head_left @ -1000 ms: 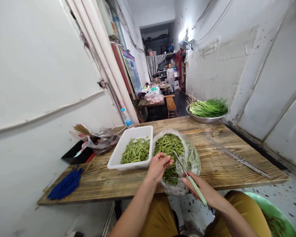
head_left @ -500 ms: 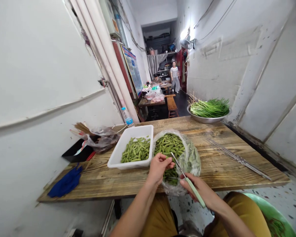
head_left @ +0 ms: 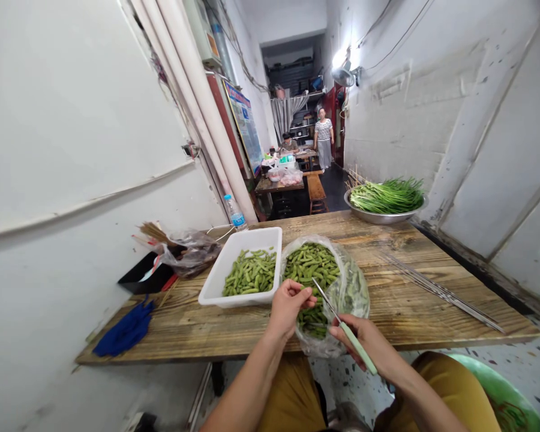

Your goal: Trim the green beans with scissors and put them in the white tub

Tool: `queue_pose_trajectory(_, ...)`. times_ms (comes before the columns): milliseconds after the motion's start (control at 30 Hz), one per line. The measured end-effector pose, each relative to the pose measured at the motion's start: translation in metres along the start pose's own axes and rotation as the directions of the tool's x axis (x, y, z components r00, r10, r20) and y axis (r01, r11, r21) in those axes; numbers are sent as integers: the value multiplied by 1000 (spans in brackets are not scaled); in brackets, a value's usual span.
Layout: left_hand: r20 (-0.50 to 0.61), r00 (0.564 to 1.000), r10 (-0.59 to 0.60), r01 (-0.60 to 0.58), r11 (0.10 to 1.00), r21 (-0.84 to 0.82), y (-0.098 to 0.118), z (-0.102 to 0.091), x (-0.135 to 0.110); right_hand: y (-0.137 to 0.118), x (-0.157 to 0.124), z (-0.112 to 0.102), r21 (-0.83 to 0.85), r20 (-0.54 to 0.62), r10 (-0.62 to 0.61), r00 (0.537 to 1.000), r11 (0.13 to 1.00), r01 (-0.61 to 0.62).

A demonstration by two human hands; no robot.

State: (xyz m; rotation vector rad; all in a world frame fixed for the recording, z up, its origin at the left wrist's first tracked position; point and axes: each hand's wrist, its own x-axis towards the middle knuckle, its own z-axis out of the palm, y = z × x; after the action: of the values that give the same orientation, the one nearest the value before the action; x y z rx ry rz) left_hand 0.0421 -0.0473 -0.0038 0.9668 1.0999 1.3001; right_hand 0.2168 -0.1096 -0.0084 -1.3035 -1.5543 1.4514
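Observation:
My left hand is pinched on a green pod over a clear plastic bag full of green bean pods. My right hand grips a knife with a pale green handle, its blade pointing up toward my left fingers. Left of the bag stands a white rectangular tub holding more pods. Both rest on a wooden table.
A metal bowl of long green stalks sits at the far right. Metal skewers lie on the right. A blue cloth, black tray and water bottle are left. A green basin is by my knee. Two people are far back.
My hands have stayed over the bag; the knife blade has come slightly closer to my left fingers. The view has drifted a little, and the standing person far back has stepped nearer.

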Motion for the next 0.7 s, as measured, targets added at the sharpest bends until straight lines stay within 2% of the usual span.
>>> queue_pose_trajectory(67,-142,976,166,-146,979,144,2,-21,11,5,1,1,14,-20,2,1000,1000,-2)
queue_pose_trajectory(100,-216,933,286,-226,937,266,5,-33,18,8,1,1,9,-24,-1,1000,1000,1)
queue_pose_trajectory(133,-273,869,412,-282,867,410,9,-45,25,11,1,1,1,-25,-7,1000,1000,7)
queue_pose_trajectory(167,-272,810,520,-301,765,569,13,-55,31,14,1,1,-9,-22,-14,1000,1000,14)
queue_pose_trajectory(233,-144,749,647,-286,512,810,22,-65,41,18,0,0,-15,-16,-23,1000,1000,22)
queue_pose_trajectory(300,33,755,655,-296,295,909,24,-59,49,21,0,0,0,-17,-20,1000,1000,20)
queue_pose_trajectory(333,121,772,624,-328,228,917,23,-51,53,22,0,0,14,-17,-9,1000,1000,9)
queue_pose_trajectory(367,209,791,575,-374,185,909,20,-40,57,23,0,0,28,-19,6,1000,1000,-6)
queue_pose_trajectory(433,347,821,454,-457,158,875,12,-17,67,22,-1,1,50,-32,37,999,998,-35)
queue_pose_trajectory(500,391,841,373,-470,147,870,3,3,79,22,-3,0,61,-47,59,997,997,-56)
queue_pose_trajectory(567,375,868,324,-431,120,894,0,16,89,23,-5,0,70,-64,78,995,995,-74)
queue_pose_trajectory(633,356,889,287,-398,99,912,1,21,95,26,-6,-2,74,-87,90,992,994,-84)
queue_pose_trajectory(700,354,889,290,-402,129,906,7,22,95,29,-7,-5,45,-130,74,989,997,-69)
